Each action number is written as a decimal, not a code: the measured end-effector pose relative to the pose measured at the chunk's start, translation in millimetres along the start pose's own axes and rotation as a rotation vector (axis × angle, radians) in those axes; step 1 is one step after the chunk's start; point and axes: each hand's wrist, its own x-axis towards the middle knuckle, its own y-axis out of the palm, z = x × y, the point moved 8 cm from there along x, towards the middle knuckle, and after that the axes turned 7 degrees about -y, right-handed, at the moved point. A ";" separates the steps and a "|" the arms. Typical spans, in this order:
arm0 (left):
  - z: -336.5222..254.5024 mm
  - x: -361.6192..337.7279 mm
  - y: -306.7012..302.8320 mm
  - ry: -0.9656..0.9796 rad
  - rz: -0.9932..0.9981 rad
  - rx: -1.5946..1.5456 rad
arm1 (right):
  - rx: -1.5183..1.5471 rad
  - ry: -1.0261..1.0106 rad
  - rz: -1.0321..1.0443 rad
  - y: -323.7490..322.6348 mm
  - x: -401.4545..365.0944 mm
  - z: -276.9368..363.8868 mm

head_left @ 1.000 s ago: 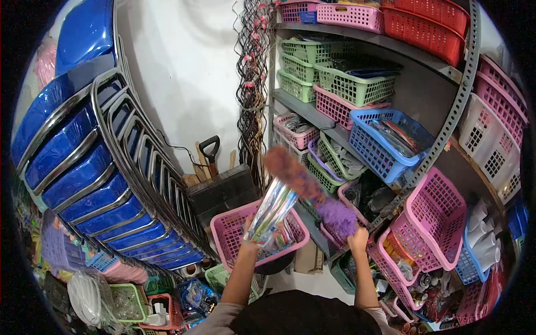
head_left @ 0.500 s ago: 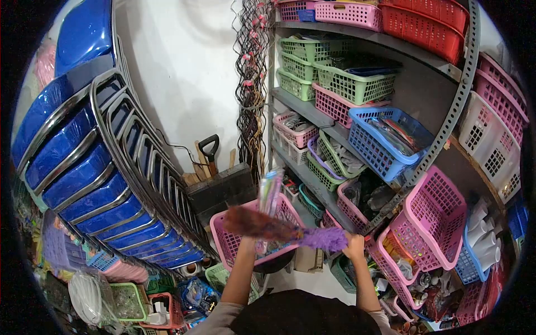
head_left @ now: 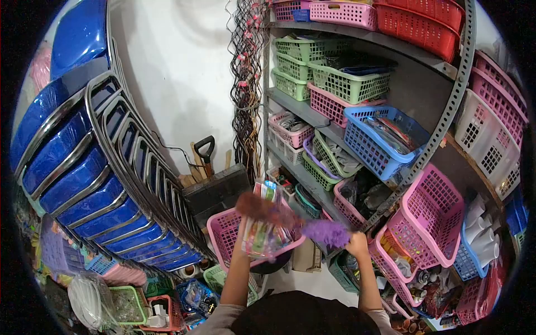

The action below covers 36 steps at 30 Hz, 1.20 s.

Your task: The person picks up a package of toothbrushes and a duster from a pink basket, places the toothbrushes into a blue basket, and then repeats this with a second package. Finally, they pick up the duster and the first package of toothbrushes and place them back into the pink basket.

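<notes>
My right hand [head_left: 357,244] is closed around the end of a duster [head_left: 326,233] with a fluffy purple part and a blurred brown, feathery part. The duster stretches left across a pink basket [head_left: 223,231]. At the left, a clear plastic packet [head_left: 261,237] with colourful contents is tilted over the basket, its middle crossed by the brown part. My left hand [head_left: 244,220] is at the packet's left edge, seemingly gripping it; its fingers are mostly hidden behind the duster. The basket's contents are largely covered.
Metal shelves with green, pink and blue baskets [head_left: 385,142] stand on the right. Stacked blue chairs [head_left: 111,209] lean in from the left. A black box [head_left: 218,190] with wooden handles is against the wall. More pink baskets [head_left: 430,218] sit at the lower right.
The packet has turned from nearly edge-on to showing its broad face, and sits lower. The duster's brown end has shifted slightly right and up. My right hand still grips its purple end.
</notes>
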 end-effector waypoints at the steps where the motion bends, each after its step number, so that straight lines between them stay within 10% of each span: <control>1: -0.8 0.6 -8.7 0.029 0.003 -0.024 | 0.008 -0.060 -0.020 -3.8 -4.5 6.2; 9: 6.2 22.7 -37.5 -0.028 -0.007 0.020 | -0.022 0.152 -0.037 -6.0 -5.8 4.6; 12: 8.7 33.5 -46.6 -0.055 -0.005 0.037 | 0.033 -0.158 -0.020 -9.4 -3.4 34.5; 17: 2.9 36.2 -75.7 -0.088 -0.015 0.060 | -0.075 -0.060 -0.030 6.2 -9.6 12.3; 23: 5.3 -1.2 -5.1 -0.102 -0.106 0.043 | 0.004 0.019 -0.063 -5.5 -8.8 11.9; 26: -14.4 13.6 -41.8 0.244 -0.147 0.253 | -0.026 -0.105 -0.039 0.9 -10.8 17.0; 29: 8.4 8.4 -26.5 -0.118 0.006 0.119 | -0.080 -0.021 -0.051 4.0 -10.2 8.3; 34: 7.9 -9.4 15.6 -0.065 -0.115 0.153 | -0.021 0.085 -0.065 4.6 -12.6 -0.7; 36: 7.3 -4.1 7.8 -0.071 -0.112 0.159 | 0.034 -0.183 -0.092 1.1 -14.9 20.8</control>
